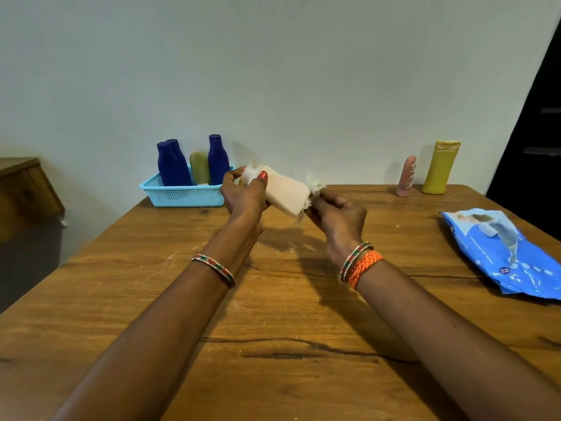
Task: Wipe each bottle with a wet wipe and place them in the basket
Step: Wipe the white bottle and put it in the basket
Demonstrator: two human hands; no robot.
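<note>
Bare wooden table [273, 314] lies open in front; blue basket [182, 194] stands far left; pink bottle [406, 177], yellow bottle [440, 168] and wipes pack [504, 253] crowd the right.

A plain pale wall [273, 71] is filling the upper half, evenly lit. A wooden counter [288, 314] is spreading below it, while a wooden cabinet [24, 189] is standing at nine o'clock and a dark doorway [534, 132] is showing at three o'clock.

Bare forearms, no sleeves. The left hand [245, 197] has red-painted nails and a beaded bangle [214, 268]; the right hand [340, 218] wears a matching bangle [353, 260] beside an orange braided thread [364, 268].
</note>
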